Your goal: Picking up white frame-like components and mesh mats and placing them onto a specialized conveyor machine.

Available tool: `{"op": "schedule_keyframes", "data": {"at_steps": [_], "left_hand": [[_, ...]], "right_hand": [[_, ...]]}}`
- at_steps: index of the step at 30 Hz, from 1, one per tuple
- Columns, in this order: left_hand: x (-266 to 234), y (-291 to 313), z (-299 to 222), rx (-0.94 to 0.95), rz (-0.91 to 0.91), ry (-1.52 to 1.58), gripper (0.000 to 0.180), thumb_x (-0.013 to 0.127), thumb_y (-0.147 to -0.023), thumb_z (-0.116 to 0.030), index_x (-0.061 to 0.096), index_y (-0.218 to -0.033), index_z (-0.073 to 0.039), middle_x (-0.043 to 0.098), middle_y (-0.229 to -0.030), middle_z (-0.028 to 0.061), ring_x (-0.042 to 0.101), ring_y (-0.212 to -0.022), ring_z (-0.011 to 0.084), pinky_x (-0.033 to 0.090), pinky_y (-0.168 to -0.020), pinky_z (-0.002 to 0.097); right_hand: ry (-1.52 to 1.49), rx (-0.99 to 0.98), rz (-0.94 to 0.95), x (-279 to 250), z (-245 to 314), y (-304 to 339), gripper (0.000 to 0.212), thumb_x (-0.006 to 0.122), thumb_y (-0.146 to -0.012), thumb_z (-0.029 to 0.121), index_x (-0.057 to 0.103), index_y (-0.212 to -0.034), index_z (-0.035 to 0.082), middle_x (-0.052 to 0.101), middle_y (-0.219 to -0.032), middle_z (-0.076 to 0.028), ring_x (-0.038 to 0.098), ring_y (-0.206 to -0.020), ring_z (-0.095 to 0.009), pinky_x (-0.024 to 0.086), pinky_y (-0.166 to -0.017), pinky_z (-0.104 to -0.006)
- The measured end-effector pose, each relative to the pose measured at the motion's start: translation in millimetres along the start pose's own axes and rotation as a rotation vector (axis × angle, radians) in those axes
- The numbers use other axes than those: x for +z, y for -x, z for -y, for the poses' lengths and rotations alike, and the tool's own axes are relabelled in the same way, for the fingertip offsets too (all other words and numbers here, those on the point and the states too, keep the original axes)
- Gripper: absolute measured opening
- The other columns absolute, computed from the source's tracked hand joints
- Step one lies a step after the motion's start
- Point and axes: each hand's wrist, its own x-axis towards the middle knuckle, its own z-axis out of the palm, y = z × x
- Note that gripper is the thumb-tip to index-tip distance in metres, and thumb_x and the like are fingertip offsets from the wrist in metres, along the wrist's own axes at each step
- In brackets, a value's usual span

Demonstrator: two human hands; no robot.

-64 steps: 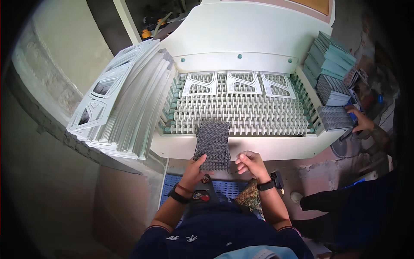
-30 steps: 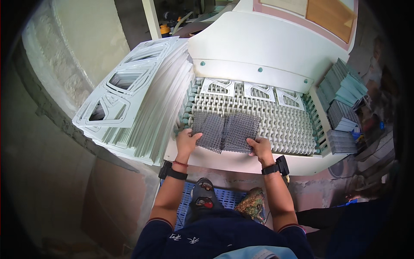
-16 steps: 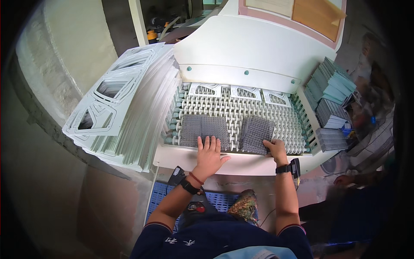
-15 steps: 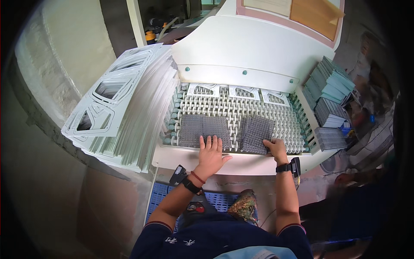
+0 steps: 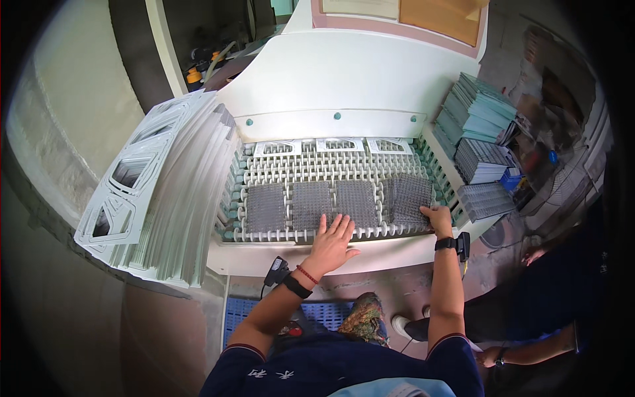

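Grey grid-patterned panels lie in a row on the white roller conveyor (image 5: 311,173): a left panel (image 5: 266,207), a middle panel (image 5: 312,205) and a third panel (image 5: 355,204). My left hand (image 5: 332,243) is open, its fingers spread, the fingertips at the near edge of the middle and third panels. At the right end of the row, my right hand (image 5: 439,220) pinches the near right corner of a few overlapping grid panels (image 5: 411,198), fanned slightly and tilted against the row. How many are in that bunch I cannot tell.
White cut-out frames (image 5: 339,144) lie along the conveyor's far side. A tall stack of white cut-out sheets (image 5: 169,192) stands at left. To the right are green-edged panels (image 5: 476,109), more grid panels (image 5: 479,160) and a blue box (image 5: 510,178). Another person's hand (image 5: 489,357) shows at lower right.
The panels on the left now lie as three apart instead of two overlapping. My right hand has shifted right along the conveyor with its bunch. The whole view has shifted too.
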Motion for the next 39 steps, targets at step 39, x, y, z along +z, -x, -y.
{"op": "schedule_keyframes", "data": {"at_steps": [39], "left_hand": [[-60,178,80,-1.100,-0.373,1.617,0.024,0.064,-0.081,-0.012,0.060,-0.095,0.007,0.065,-0.086,0.0124,0.064,-0.068,0.0187,0.056,-0.048,0.0264]], "right_hand": [[-0.457,0.096,0.422,146,43,186,0.016,0.070,-0.078,0.015,0.063,-0.079,0.001,0.055,-0.061,0.003,0.040,-0.044,-0.003,0.031,-0.039,-0.0180]]}}
